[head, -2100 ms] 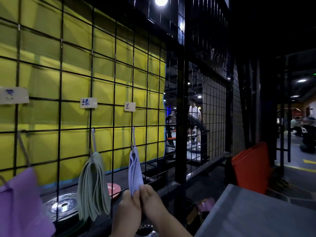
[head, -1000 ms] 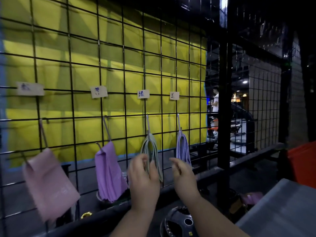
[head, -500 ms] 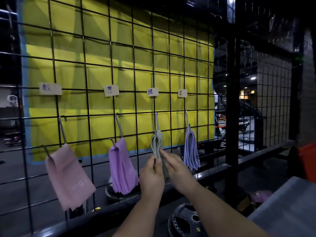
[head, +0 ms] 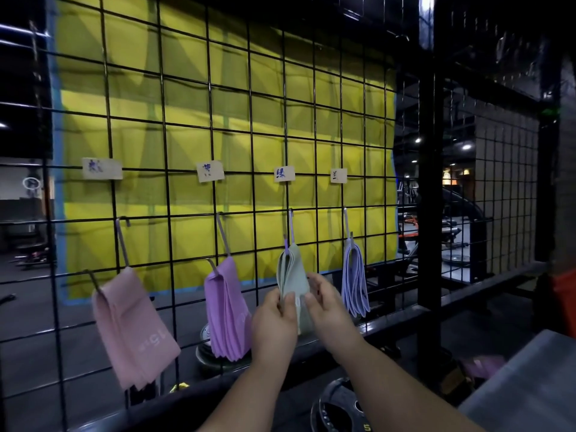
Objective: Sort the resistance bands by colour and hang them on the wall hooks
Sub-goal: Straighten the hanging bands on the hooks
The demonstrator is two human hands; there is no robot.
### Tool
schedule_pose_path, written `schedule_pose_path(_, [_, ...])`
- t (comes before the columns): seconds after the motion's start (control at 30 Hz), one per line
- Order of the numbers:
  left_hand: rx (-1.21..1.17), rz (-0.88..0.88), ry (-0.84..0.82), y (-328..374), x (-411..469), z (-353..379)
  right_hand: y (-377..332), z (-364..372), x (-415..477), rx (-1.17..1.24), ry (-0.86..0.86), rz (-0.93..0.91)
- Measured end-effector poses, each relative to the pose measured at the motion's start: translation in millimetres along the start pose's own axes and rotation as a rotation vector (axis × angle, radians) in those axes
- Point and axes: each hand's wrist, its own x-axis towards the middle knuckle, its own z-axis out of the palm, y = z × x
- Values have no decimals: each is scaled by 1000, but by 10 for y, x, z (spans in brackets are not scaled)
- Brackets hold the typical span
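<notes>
Several bundles of resistance bands hang on hooks from a black wire grid (head: 187,126). From left to right they are pink bands (head: 132,325), purple bands (head: 227,310), green bands (head: 293,272) and blue bands (head: 355,282). A paper label (head: 284,174) sits on the grid above each hook. My left hand (head: 274,325) pinches the lower left edge of the green bands. On their lower right side my right hand (head: 327,310) holds them with curled fingers. The bottom of the green bundle is hidden behind both hands.
A yellow panel (head: 218,88) backs the grid. A black post (head: 428,182) stands right of the blue bands. Weight plates (head: 336,406) lie low beneath my arms. A grey surface (head: 530,385) fills the bottom right corner, with an orange object (head: 565,291) at the right edge.
Both hands left the blue bands, moved left and took hold of the green bundle. Since half a second ago they have spread it slightly wider on its hook.
</notes>
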Motion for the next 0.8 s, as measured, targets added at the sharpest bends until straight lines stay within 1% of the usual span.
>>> schedule_pose_path(0.1, [9,-7,-4,-12,1,14,-54,17,-76,91,-88,63])
schedule_pose_path(0.2, [-59,4,-21,-42,-83,95,-44,-1,-96,113,-82,76])
schedule_pose_path(0.3, [-92,-30,-120,-43,-243,168,-13,12,-114,138,-103,129])
schedule_pose_path(0.47, [-146,-20,-127,-38,-312,185,25,-15,-211,123,-131,142])
schedule_pose_path(0.53, [-105,-10,-160,-78,-306,192,46,-35,-220,119,-114,153])
schedule_pose_path(0.6, [-25,14,-171,-123,-327,146,66,-50,-216,111,-22,128])
schedule_pose_path(0.67, [15,79,-108,-149,-357,20,81,-65,-198,42,182,104])
schedule_pose_path(0.73, [-16,183,13,-139,-379,-174,60,-49,-201,-105,396,59])
schedule_pose_path(0.8, [-125,264,178,-96,-362,-425,-52,14,-222,-286,540,-80])
